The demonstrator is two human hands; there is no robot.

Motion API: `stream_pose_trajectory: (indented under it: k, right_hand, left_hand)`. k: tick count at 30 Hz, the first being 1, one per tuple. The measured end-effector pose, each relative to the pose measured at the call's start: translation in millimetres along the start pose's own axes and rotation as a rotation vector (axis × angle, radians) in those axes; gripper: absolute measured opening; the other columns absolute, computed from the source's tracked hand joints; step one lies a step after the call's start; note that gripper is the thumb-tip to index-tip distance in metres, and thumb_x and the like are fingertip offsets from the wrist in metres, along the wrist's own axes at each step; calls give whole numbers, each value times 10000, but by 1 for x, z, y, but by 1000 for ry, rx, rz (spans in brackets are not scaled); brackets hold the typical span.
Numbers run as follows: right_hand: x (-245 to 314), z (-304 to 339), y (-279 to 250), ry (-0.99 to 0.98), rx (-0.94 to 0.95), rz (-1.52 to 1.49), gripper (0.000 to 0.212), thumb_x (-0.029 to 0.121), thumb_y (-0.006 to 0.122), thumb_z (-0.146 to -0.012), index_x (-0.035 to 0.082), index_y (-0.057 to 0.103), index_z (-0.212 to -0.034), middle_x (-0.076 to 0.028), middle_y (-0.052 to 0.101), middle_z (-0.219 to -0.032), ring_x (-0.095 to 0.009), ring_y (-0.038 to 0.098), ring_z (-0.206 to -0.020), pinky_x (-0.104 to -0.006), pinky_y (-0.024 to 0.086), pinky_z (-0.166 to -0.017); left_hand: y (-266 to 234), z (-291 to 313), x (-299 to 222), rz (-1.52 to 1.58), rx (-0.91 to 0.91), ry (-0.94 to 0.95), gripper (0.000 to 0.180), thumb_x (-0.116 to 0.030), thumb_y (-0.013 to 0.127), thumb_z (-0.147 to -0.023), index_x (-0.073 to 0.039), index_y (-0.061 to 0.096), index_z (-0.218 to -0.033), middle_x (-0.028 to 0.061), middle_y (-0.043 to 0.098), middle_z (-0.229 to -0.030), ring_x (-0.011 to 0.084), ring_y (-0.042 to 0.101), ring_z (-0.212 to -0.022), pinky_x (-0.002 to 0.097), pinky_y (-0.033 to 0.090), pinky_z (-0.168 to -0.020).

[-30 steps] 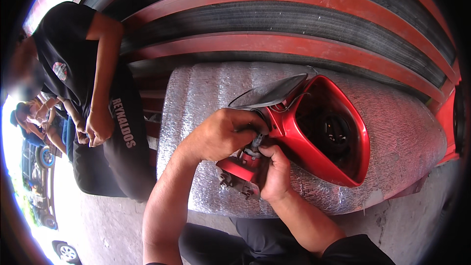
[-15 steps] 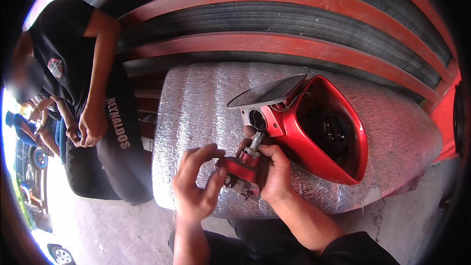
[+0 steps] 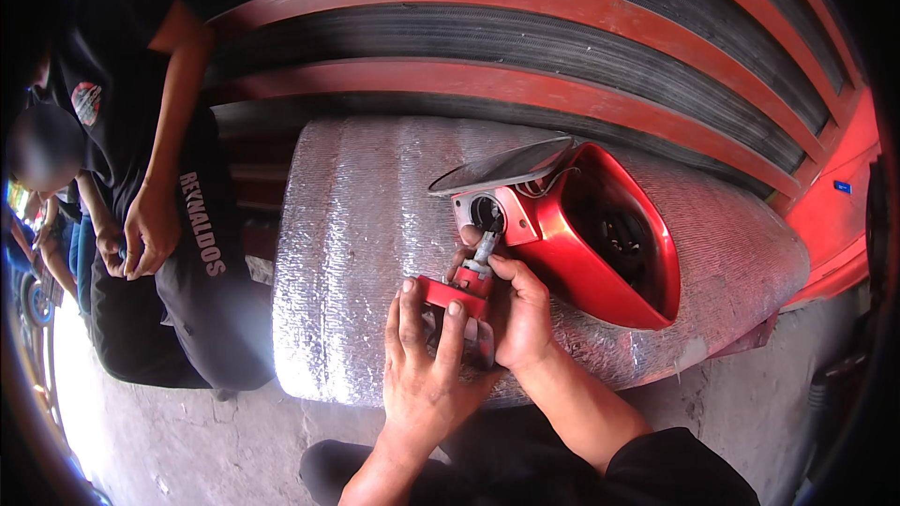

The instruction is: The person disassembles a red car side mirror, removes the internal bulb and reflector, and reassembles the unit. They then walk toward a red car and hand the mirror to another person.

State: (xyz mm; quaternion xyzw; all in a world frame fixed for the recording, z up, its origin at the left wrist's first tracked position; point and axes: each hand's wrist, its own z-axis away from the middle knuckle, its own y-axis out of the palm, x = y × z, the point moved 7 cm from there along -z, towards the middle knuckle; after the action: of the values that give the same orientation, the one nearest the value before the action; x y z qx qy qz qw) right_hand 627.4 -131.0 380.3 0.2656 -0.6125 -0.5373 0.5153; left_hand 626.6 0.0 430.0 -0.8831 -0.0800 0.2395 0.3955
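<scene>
A red side-mirror housing (image 3: 663, 290) lies on the silver foil padding, its dark hollow side facing up. Out of its left end stands a flat dark plate (image 3: 511, 167), probably the mirror glass, with a thin wire beside it. Just below the round hole in that end, my right hand (image 3: 525, 323) is closed around a red mirror mounting bracket (image 3: 454, 294) with a grey metal shaft (image 3: 486, 247) pointing up at the hole. My left hand (image 3: 427, 379) grips the same bracket from below, fingertips over its red block. The bracket's lower part is partly hidden by my fingers.
Silver foil padding (image 3: 347, 215) lies under the housing. Behind it run red slats (image 3: 422, 78) with black ribbed strips. On the left sits a person in black, hands (image 3: 145, 239) together in the lap. Grey concrete floor (image 3: 225, 440) shows in front.
My left hand has moved right and closed its fingers on the red bracket. The right hand keeps its grip. The whole view has shifted slightly.
</scene>
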Motion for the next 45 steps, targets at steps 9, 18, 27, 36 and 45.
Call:
stream_pose_trajectory:
  k: [9, 18, 27, 36, 45]
  right_hand:
    - [3, 4, 15, -35, 94, 114, 492, 316, 557, -1033, 32, 535, -1433, -121, 641, -1314, -255, 570, -1266, -458, 388, -1161]
    - [210, 150, 73, -1013, -688, 1721, 451, 240, 733, -939, -72, 673, -1259, -188, 705, -1253, -268, 678, -1136, -412, 486, -1050]
    - [239, 99, -25, -341, -475, 1066, 354, 156, 659, -1014, -43, 634, -1306, -97, 706, -1203, -147, 664, -1077, -297, 519, -966]
    - [183, 133, 98, -950, -491, 1432, 390, 74, 669, -982, -87, 636, -1335, -150, 713, -1250, -177, 661, -1137, -320, 494, -1024]
    - [100, 154, 210, -1283, -384, 1889, 354, -23, 594, -979, -91, 637, -1324, -229, 692, -1299, -323, 660, -1238, -394, 489, -1071]
  left_hand:
    - [-11, -7, 43, 714, -38, -340, 941, -307, 754, -915, 23, 220, -1615, 307, 390, -1567, 371, 412, -1468, 482, 382, -1172]
    - [-16, -24, 64, 931, -159, -475, 691, -364, 556, -1058, 66, 365, -1565, 219, 440, -1580, 300, 476, -1417, 410, 394, -1161]
    - [-23, -26, 73, 994, -191, -619, 527, -315, 615, -1061, 2, 540, -1476, 126, 647, -1314, 202, 620, -1169, 346, 467, -1051]
    - [-68, -15, 91, 924, -146, -747, 539, -445, 604, -1051, -26, 637, -1388, 113, 726, -1174, 193, 683, -1055, 329, 547, -937]
    - [-44, -3, 109, 1429, -96, -917, 412, -318, 568, -1074, -4, 594, -1338, 164, 727, -1081, 249, 752, -782, 359, 627, -567]
